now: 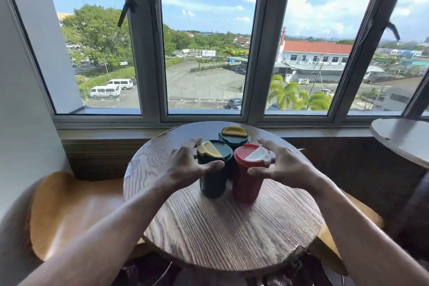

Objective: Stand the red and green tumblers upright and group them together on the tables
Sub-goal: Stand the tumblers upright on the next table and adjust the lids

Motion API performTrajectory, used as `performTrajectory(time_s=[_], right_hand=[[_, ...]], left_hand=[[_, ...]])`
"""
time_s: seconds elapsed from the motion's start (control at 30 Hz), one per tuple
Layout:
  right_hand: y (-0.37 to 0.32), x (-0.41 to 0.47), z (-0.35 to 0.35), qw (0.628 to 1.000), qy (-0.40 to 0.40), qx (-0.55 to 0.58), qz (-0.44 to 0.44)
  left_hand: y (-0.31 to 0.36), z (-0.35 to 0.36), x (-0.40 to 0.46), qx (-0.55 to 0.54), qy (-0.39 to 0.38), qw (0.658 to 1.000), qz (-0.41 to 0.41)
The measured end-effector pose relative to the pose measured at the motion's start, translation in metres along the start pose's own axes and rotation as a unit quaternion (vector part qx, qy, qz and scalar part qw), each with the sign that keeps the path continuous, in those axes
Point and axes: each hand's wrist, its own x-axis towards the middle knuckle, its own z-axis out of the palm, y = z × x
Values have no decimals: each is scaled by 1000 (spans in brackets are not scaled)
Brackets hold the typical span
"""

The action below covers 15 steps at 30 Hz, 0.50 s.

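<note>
At the middle of the frame, on the round wooden table (222, 227) under the window (204, 37), three lidded tumblers stand upright in a tight cluster. The near green tumbler (213, 169), dark-bodied with a yellow flap on its lid, is at the left of the group; the red tumbler (248, 181), with a white flap on its red lid, is just beside it on the right, close enough that I cannot tell whether their sides touch lower down; the far green tumbler (234, 136) sits behind the pair, toward the window, with only its lid and upper rim showing. The left hand (188, 165) is spread around the near green tumbler, thumb curled in front of its rim and fingers reaching behind, not clamped; whether the skin presses the cup I cannot tell. The right hand (281, 165) mirrors it at the red tumbler, thumb near the front just under the lid, fingers arched past the lid's far edge, open and cupping without a firm grip. As I judge it, the work at this table looks essentially done: all three are on their bases and gathered, and the hands seem to be either nudging them snug or letting go. At the right edge of the frame a second round table (401, 139) shows only a bare part of its top; most of it is cut off, so whether tumblers remain there cannot be told. A tan wooden seat (76, 211) lies at lower left.
</note>
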Motion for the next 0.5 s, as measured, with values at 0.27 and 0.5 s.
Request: performTrajectory(time_s=[0.27,0.5], right_hand=[[-2,-1,5,999,36,-12,-8],[-6,-5,4,997,64,-38,-7]], left_hand=[[4,-1,2,23,30,999,16],[4,2,2,31,43,998,23]])
